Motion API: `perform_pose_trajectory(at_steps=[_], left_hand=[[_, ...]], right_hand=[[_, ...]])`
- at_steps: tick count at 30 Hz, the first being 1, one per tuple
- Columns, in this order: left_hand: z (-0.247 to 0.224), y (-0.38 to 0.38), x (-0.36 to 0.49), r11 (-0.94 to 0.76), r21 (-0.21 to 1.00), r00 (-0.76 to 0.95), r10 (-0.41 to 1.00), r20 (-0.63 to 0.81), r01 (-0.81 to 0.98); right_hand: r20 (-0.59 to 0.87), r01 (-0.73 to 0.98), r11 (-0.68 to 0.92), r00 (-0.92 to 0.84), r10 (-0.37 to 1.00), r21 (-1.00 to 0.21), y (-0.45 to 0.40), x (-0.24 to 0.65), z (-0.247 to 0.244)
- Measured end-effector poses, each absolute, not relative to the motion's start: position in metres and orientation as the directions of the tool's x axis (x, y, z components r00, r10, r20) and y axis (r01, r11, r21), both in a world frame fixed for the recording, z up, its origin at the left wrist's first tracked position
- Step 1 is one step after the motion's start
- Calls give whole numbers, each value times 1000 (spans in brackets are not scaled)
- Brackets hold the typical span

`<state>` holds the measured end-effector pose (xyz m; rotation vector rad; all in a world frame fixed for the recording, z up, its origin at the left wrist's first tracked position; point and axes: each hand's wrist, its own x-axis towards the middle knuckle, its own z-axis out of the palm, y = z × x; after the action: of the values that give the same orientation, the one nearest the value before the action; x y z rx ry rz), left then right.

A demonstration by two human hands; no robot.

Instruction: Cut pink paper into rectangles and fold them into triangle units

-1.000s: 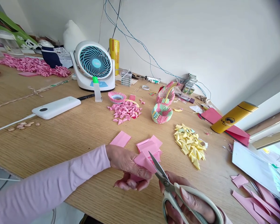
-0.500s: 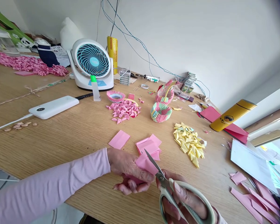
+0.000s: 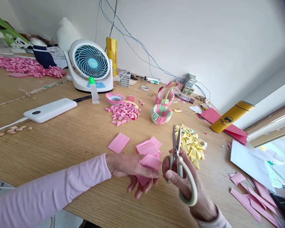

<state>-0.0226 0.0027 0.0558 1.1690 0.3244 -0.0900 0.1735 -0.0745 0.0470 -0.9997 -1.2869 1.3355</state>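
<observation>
Pink paper (image 3: 151, 161) is pinched under the thumb of my left hand (image 3: 133, 167), with more pink paper showing below the thumb. My right hand (image 3: 188, 180) grips cream-handled scissors (image 3: 176, 152) by the loops; their blades point up and stand slightly apart, away from the paper. Just beyond my left hand lies a small stack of pink paper pieces (image 3: 148, 147), and a single pink rectangle (image 3: 119, 142) rests to its left. Folded yellow paper pieces (image 3: 192, 145) are heaped behind the scissors.
Folded pink pieces (image 3: 124, 110) lie beside a woven paper bowl (image 3: 115, 98). A paper model (image 3: 161, 114) stands mid-table. Behind are a fan (image 3: 91, 65) and glue bottle (image 3: 94, 91). A white power bank (image 3: 51, 110) sits left; a yellow flask (image 3: 231, 116) and pink scraps (image 3: 245, 202) are right.
The scissors have moved off the paper and turned upright in my right hand. The pink paper in my left hand has tilted flatter. The camera view has shifted slightly.
</observation>
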Motion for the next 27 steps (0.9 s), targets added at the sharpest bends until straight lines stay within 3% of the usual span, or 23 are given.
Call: perform_pose_trajectory(at_steps=[8,14,17,23,27], left_hand=[[60,-4,-22,389,918,938,282,-202,81],[57,1,-16,315,938,904,343,-257,147],[58,3,-15,293,951,889,406,-212,93],[62,4,-18,414,910,834,503,-226,-3],[56,4,-15,266,964,762,623,-175,3]], right_hand=[[66,-127,57,-67,996,-990,-61,158,50],[50,-202,41,-37,998,-978,-54,155,51],[63,-195,58,-21,998,-979,-49,157,53],[125,-97,131,69,990,-987,-45,167,53],[126,-75,135,115,985,-988,-45,167,51]])
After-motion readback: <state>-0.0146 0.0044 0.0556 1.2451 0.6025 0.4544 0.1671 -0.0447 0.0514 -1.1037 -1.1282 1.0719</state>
